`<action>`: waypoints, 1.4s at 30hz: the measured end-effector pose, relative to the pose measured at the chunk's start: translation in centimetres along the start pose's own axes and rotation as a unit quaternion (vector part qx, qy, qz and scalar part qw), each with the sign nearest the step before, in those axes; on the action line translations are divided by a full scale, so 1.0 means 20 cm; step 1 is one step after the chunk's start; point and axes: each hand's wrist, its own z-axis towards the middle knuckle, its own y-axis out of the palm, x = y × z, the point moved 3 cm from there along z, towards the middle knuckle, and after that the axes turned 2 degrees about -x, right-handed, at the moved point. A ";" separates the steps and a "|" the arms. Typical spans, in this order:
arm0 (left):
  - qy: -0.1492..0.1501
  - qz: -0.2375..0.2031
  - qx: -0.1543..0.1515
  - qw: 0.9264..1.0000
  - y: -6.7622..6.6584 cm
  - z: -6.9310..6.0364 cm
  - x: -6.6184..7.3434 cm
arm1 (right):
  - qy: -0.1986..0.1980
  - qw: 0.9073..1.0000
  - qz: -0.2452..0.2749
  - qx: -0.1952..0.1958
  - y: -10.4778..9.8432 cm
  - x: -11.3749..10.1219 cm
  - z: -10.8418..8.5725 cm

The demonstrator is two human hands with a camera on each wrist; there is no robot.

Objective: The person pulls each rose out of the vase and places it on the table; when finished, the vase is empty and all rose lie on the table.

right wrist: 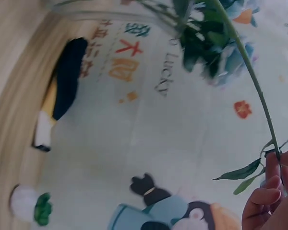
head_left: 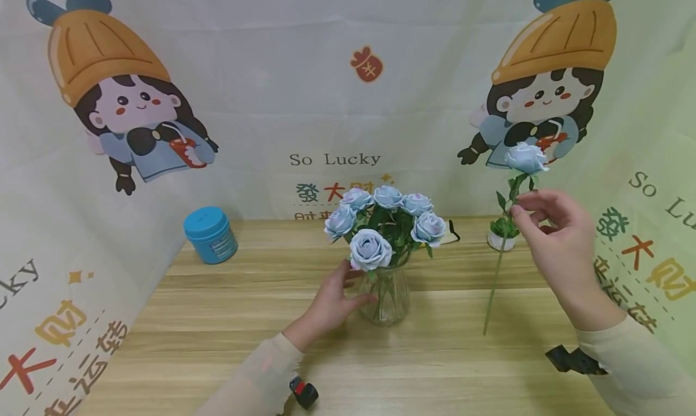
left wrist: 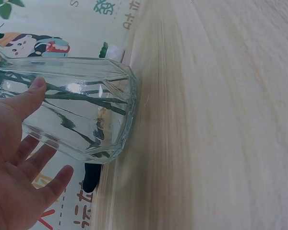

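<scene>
My right hand (head_left: 562, 241) pinches the green stem of a pale blue artificial rose (head_left: 525, 158) between thumb and fingers, just below the bloom. The stem slants down over the table; in the right wrist view its leaves (right wrist: 242, 170) stick out beside the fingers. A clear faceted glass vase (head_left: 387, 301) stands upright on the table, holding several matching blue roses (head_left: 371, 249). At the vase's left side is my left hand (head_left: 334, 304), its thumb lying across the glass. In the left wrist view the fingers (left wrist: 57, 187) are spread and fairly straight beside the vase.
A blue lidded tub (head_left: 211, 235) stands at the back left of the wooden table (head_left: 244, 343). A small green plant in a white pot (head_left: 501, 241) sits at the back right. Behind the vase lies a dark and yellow item (right wrist: 67, 81). A printed cloth (head_left: 261, 72) hangs behind.
</scene>
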 end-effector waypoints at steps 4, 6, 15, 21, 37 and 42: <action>-0.007 0.004 -0.003 1.000 0.00 0.00 -0.01 | 0.021 0.998 -0.053 -0.035 -0.07 0.12 -0.03; -0.011 0.003 -0.003 1.000 0.00 0.00 -0.01 | 0.019 0.995 -0.081 -0.052 -0.10 0.19 -0.05; -0.015 0.005 -0.002 1.000 0.00 0.00 0.00 | 0.034 0.973 -0.184 -0.135 -0.26 0.49 -0.11; -0.010 0.005 -0.004 1.000 0.00 0.00 0.00 | 0.022 0.958 -0.223 -0.176 -0.33 0.62 -0.13; -0.006 0.001 -0.004 1.000 0.01 -0.01 0.00 | 0.059 0.910 -0.299 -0.283 -0.43 0.93 -0.15; -0.005 0.012 -0.006 1.000 0.00 0.00 0.00 | 0.079 0.898 -0.297 -0.314 -0.44 0.98 -0.15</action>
